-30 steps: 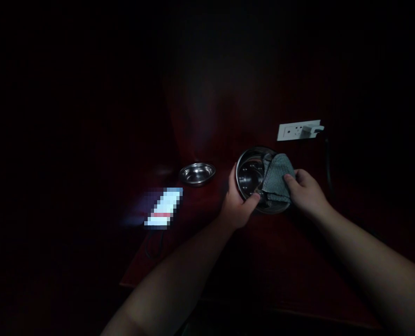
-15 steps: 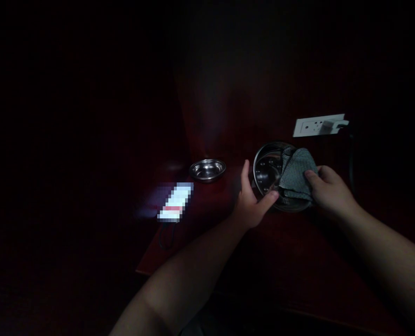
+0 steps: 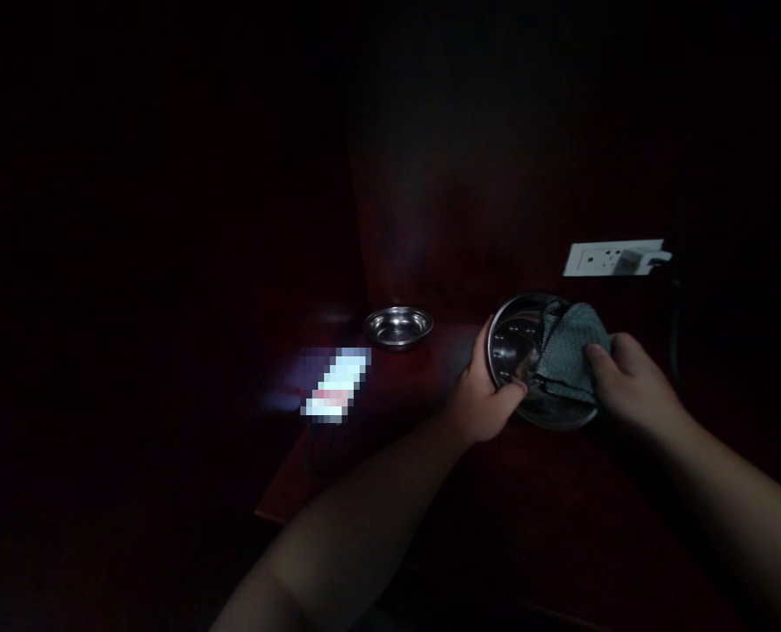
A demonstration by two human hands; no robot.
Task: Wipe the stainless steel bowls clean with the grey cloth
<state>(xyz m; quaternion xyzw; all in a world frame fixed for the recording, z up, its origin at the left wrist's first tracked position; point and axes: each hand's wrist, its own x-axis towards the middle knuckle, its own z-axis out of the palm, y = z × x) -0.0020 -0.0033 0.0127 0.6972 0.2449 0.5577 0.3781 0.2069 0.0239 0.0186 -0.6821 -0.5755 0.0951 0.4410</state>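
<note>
A shiny steel bowl [image 3: 514, 347] is tilted so that its inside faces me. My left hand [image 3: 483, 399] grips its left rim, thumb over the near edge and fingers behind the wall. A folded grey-green cloth [image 3: 573, 351] lies over the right part of the bowl. My right hand [image 3: 631, 382] is closed on the cloth at the bowl's right side, thumb on top; its other fingers are partly hidden. Whether the right hand also grips the bowl's rim cannot be seen.
A small shallow steel dish [image 3: 398, 328] stands on the dark red tabletop [image 3: 278, 491] left of the bowl. Nearer me lies a glowing, blurred-out phone-like object [image 3: 338, 386] with a cable. A white wall socket [image 3: 614, 258] with a plug is at the right. Most surroundings are dark.
My left hand has gone from spread fingers beside the bowl to gripping its rim. Bowl, cloth and right hand appear slightly lower and further right, as the view has shifted a little too.
</note>
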